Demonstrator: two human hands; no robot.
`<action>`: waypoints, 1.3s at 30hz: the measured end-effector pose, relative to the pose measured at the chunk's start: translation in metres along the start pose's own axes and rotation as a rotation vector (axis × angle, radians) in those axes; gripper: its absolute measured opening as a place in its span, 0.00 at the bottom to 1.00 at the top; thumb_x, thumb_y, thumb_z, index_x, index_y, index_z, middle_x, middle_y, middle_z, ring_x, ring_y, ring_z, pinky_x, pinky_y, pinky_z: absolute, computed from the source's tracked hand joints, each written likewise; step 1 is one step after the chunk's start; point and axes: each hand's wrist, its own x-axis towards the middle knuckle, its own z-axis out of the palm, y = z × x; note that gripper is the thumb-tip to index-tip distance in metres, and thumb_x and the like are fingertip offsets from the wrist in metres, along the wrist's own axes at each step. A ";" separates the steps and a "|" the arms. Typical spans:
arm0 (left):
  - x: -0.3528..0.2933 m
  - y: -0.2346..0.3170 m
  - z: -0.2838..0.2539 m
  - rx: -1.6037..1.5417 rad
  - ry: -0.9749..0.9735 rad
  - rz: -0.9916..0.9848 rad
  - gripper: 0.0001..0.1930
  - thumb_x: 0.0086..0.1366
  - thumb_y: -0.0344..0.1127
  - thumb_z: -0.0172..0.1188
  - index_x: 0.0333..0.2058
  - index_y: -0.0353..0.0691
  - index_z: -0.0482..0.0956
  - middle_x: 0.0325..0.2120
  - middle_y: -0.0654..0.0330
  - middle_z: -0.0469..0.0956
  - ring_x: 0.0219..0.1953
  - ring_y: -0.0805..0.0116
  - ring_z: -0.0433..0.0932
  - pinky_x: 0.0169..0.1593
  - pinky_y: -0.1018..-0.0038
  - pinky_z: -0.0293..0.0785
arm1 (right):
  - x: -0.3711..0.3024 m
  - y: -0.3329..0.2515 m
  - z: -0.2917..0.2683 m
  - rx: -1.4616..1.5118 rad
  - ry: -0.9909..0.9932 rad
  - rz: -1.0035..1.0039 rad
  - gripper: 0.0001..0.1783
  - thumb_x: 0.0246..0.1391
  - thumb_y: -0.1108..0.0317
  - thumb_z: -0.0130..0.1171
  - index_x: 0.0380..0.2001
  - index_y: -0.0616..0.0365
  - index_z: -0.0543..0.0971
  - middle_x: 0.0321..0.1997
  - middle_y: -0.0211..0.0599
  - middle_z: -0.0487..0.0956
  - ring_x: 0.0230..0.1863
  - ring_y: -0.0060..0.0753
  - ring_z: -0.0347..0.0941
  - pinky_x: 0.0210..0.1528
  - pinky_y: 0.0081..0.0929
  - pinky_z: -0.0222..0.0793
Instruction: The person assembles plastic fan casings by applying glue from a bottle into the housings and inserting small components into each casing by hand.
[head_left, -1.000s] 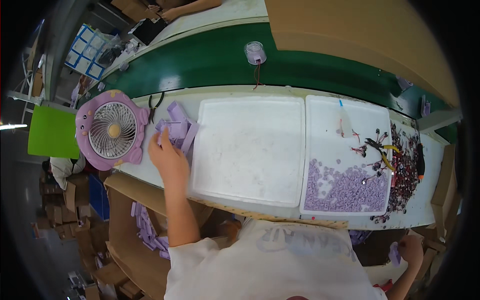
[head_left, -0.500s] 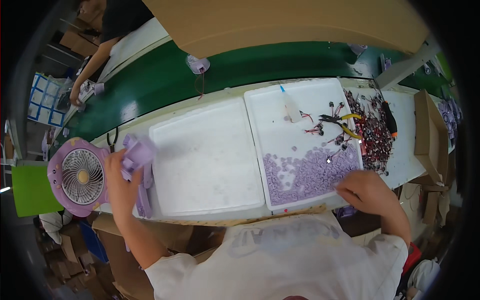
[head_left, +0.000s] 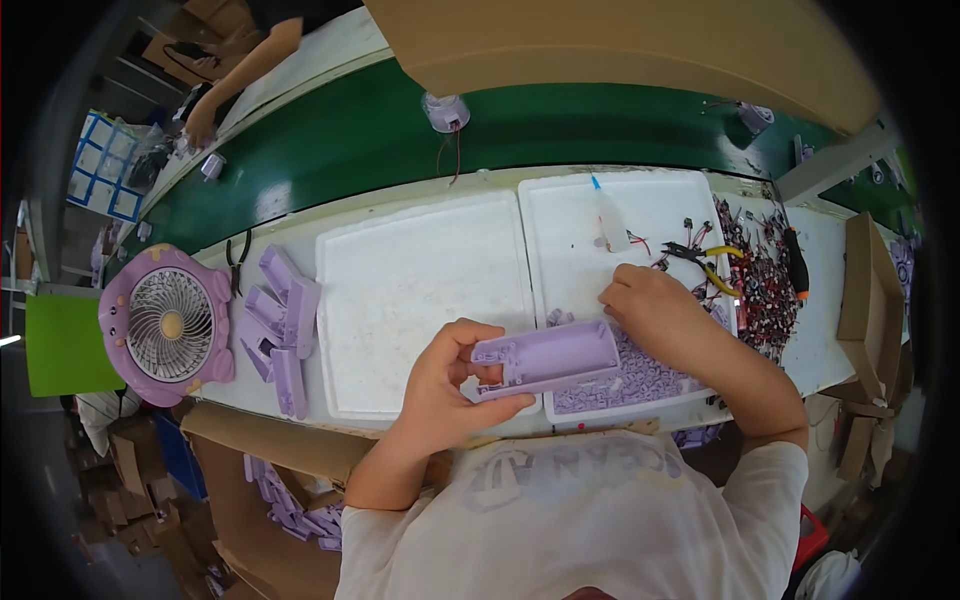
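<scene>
Left hand (head_left: 450, 385) grasps purple housing (head_left: 548, 357); right hand (head_left: 645, 305) curled in tray (head_left: 560, 215) of purple bits (head_left: 640, 378).

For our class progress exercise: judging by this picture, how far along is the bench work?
Done: nothing finished shows. In hand: the left hand holds one purple casing open side up, while the right hand reaches into the small purple parts in the right tray. Left: a stack of purple casings waits beside the fan.

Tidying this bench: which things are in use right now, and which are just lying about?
In use: purple housing in left hand; small purple parts under right hand; right foam tray.

Lying about: pink fan, spare purple shells, pliers, left foam tray.
</scene>
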 end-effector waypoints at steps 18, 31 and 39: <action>-0.006 -0.008 0.010 -0.034 -0.078 0.032 0.34 0.42 0.26 0.72 0.50 0.36 0.67 0.41 0.59 0.72 0.40 0.72 0.75 0.41 0.76 0.75 | 0.008 -0.001 0.000 0.024 0.022 0.165 0.05 0.42 0.70 0.55 0.20 0.60 0.74 0.25 0.41 0.73 0.29 0.46 0.71 0.32 0.38 0.67; -0.006 -0.005 0.032 0.097 -0.013 0.202 0.34 0.43 0.30 0.72 0.48 0.36 0.65 0.39 0.56 0.73 0.41 0.68 0.74 0.44 0.73 0.72 | 0.001 -0.055 -0.044 0.854 0.151 -0.173 0.08 0.41 0.77 0.62 0.28 0.59 0.76 0.23 0.35 0.72 0.22 0.31 0.68 0.22 0.26 0.64; -0.002 -0.010 0.040 0.184 0.021 0.354 0.34 0.39 0.27 0.73 0.47 0.35 0.67 0.39 0.56 0.71 0.40 0.67 0.71 0.42 0.74 0.70 | 0.001 -0.060 -0.030 0.673 0.331 -0.210 0.09 0.36 0.79 0.65 0.24 0.60 0.76 0.23 0.35 0.73 0.21 0.32 0.68 0.18 0.25 0.60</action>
